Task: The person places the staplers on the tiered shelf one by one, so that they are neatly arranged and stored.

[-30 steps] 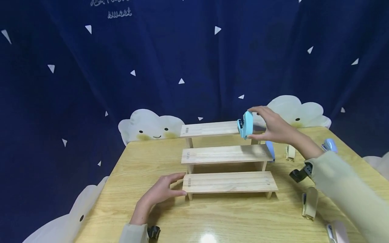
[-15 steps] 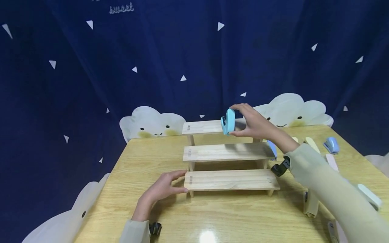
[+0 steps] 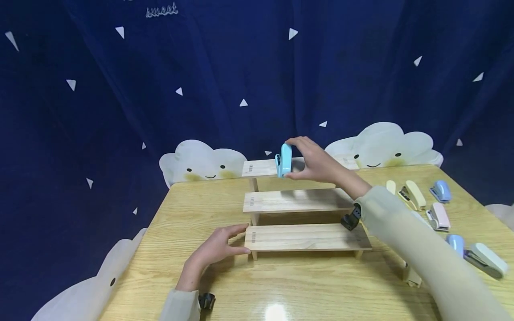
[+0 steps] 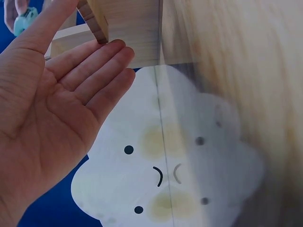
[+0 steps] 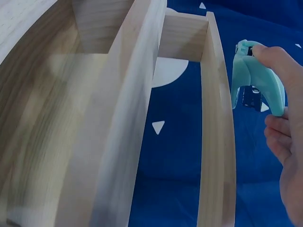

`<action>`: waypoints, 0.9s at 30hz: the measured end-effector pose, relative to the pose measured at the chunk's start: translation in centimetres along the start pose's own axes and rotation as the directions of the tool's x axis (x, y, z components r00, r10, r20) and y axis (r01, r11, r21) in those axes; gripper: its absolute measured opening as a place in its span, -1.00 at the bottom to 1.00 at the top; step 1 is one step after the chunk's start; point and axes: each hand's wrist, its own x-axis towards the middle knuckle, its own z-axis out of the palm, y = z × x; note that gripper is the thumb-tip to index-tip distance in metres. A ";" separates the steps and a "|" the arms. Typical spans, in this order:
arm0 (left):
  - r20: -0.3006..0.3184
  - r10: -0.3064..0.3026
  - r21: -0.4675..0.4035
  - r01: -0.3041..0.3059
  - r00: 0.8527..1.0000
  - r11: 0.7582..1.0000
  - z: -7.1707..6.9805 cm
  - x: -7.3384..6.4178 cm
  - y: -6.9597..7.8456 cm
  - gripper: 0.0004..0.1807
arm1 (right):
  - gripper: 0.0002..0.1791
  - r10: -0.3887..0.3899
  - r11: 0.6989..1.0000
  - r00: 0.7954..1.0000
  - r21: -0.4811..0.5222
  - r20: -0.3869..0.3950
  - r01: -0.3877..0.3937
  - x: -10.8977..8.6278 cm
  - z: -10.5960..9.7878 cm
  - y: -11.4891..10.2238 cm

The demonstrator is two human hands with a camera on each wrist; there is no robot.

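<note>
Compared with half a second ago, the right hand [image 3: 315, 162] and the turquoise stapler [image 3: 286, 161] it carries lie farther toward nine o'clock along the top board [image 3: 257, 169], while the left hand [image 3: 214, 245] keeps its place at the end of the lowest board [image 3: 305, 237].

The stapler is at the top board, nearer its nine o'clock end; I cannot tell whether it touches the wood. Thumb and fingers pinch it end to end, parted by about its whole length, probably to leave the side facing nine o'clock unobstructed. Its long axis runs nearly from six to twelve in the head view, tipping slightly toward one. The hinge sits at six, by the thumb; the gaping mouth points to twelve, and the rounded back faces the palm at three.

The left hand's fingers are straight and well apart from the thumb, with nothing in their grasp, perhaps there to steady the boards.

Toward three to four o'clock, a cream stapler [image 3: 415, 195], a pink stapler [image 3: 439, 216] and a white stapler [image 3: 489, 258] lie on the table [image 3: 313, 285], seemingly kept on that side for the right hand's reach.
</note>
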 end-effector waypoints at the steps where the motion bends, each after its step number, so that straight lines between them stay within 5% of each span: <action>1: 0.000 0.000 0.003 0.000 1.000 1.000 0.0 0.0 0.0 -0.15 | -0.06 -0.003 1.000 1.000 0.000 0.002 0.003 0.2 0.2 -0.1; 27: 0.002 0.002 0.010 -0.002 1.000 1.000 -0.2 0.1 -0.1 -0.16 | -0.07 0.021 1.000 0.993 0.004 0.115 -0.022 4.6 3.2 -1.5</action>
